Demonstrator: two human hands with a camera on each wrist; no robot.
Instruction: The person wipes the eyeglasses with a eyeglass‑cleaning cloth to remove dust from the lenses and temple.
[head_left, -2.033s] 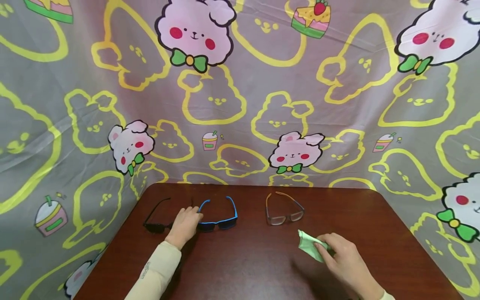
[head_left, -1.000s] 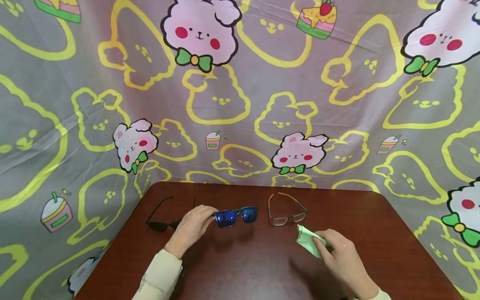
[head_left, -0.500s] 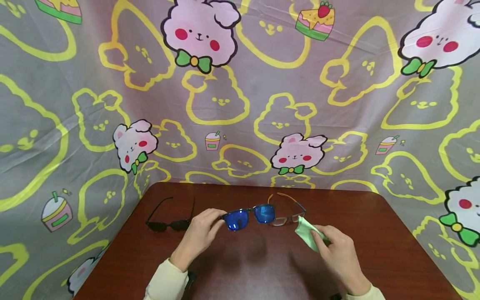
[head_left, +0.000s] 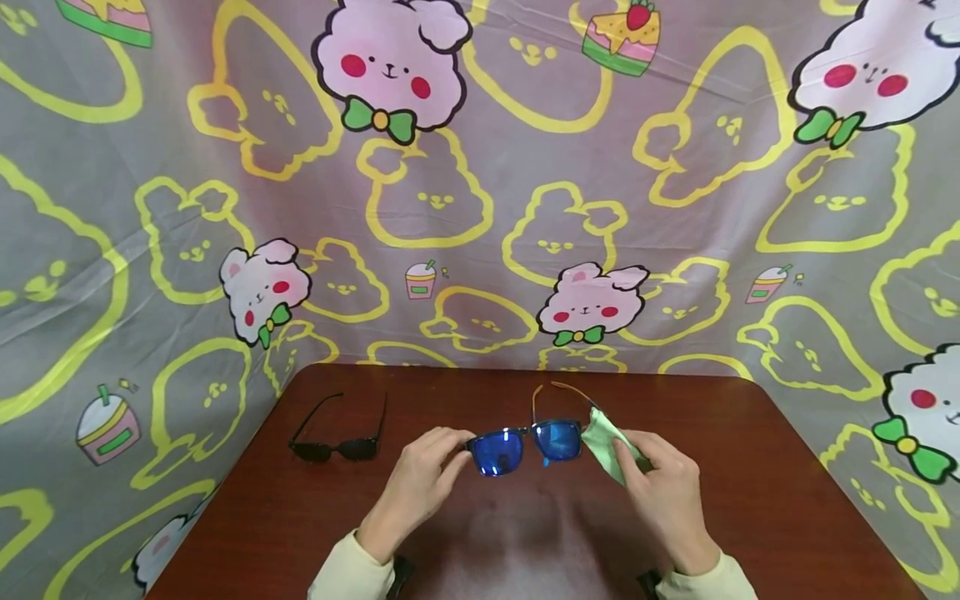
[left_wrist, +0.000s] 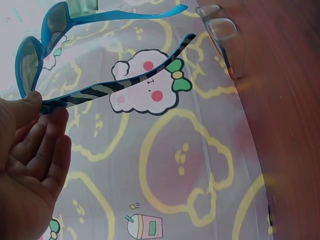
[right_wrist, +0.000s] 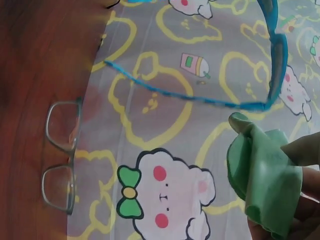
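Note:
My left hand (head_left: 420,483) pinches blue-framed sunglasses (head_left: 497,452) with mirrored blue lenses by one end, near the hinge, above the table. Their arms are unfolded; in the left wrist view one striped temple arm (left_wrist: 115,86) runs out from my thumb and fingertips. My right hand (head_left: 667,487) grips a folded light green cloth (head_left: 606,446) between thumb and fingers. The cloth is close to the far lens in the head view, while the right wrist view has a small gap between cloth (right_wrist: 270,175) and frame (right_wrist: 277,75).
Black sunglasses (head_left: 358,448) lie unfolded on the brown table (head_left: 247,517) at left. Clear eyeglasses (right_wrist: 64,125) lie behind the raised sunglasses, partly hidden in the head view. A patterned cloth curtain (head_left: 480,208) encloses the table's back and sides.
My left hand has lifted the blue sunglasses off the table, turned their lenses toward me and carried them right. My right hand has brought the green cloth slightly up and left toward them.

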